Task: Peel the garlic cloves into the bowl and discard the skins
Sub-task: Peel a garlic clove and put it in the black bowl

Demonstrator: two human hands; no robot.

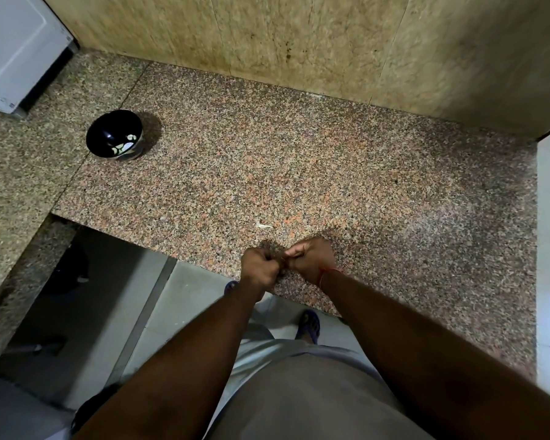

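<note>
From my remote seat I see both hands together over the near edge of the speckled granite counter (299, 160), at about six o'clock in the view. The left hand (257, 270) is curled into a fist, and the right hand (310, 258) is curled too, their fingertips meeting at a small spot between them. Whatever they pinch there is too small and hidden for me to name; I take it for a garlic clove (283, 261), but I cannot tell its state. A red thread (326, 274) circles the right wrist.

The black bowl (115, 134) (glossy, with a pale leaf pattern on its side) stands upright at ten o'clock, well apart from the hands; I cannot see what it holds. A single pale scrap of skin (263, 225) lies on the counter just beyond the hands, toward twelve o'clock. A white appliance (16, 52) sits at the far ten o'clock corner. Below the counter edge, blue sandals (310, 325) show on the tiled floor.
</note>
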